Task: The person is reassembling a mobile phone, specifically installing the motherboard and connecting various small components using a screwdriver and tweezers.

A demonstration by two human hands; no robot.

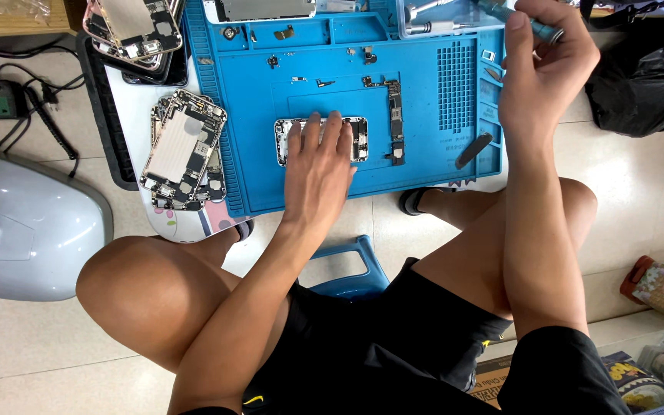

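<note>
Left hand (318, 157) flat on my opened phone (321, 141), right hand (545, 65) clamped on screwdriver (518, 21); logic board (395, 119) just beside, screwdriver tip cut off.

Head view, steeply down, close

Under the left hand's fingers (318, 132) lies one opened phone chassis (321, 141), and just right of those fingertips sits one long logic board (395, 119). Well left of them, one stack of stripped phone housings (184, 151) rests off the mat, with a second stack (134, 29) farther up; the number in each stack cannot be told. The right hand's fingers (536, 15) pinch one teal screwdriver (518, 18), and below them one dark spudger (473, 150) lies on the single blue work mat (424, 165).
</note>
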